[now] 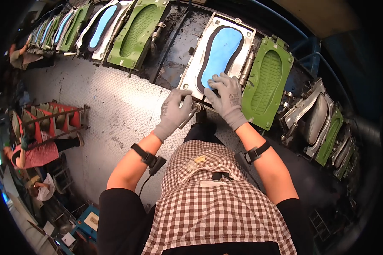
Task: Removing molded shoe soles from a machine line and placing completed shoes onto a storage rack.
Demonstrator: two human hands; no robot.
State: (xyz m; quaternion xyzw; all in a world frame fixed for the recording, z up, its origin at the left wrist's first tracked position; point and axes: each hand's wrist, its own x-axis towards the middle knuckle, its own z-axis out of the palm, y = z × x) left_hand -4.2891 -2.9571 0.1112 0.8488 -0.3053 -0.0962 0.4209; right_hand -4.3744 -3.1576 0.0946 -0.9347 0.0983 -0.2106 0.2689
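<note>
Evidently the bright blue, sole-shaped sheet (224, 50) sits inside the matching black, sole-shaped border (206, 60) on a silver rectangular metal mould plate (196, 66) because the outlines agree. The grey-gloved right hand (228, 96), thumb apart from fingers, rests over its near end, perhaps keeping it seated; I can't tell whether it pinches. At the plate's near left corner, the grey-gloved left hand (173, 111) curls, maybe steadying; its hold is unclear. Beside the plate, a green, tread-patterned mould half (267, 80) lies face-up, leaving the sheet exposed.

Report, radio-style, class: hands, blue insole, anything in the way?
Left hand at near corner of metal mold. Right hand over near end of blue insole. Nothing else covering insole.
</note>
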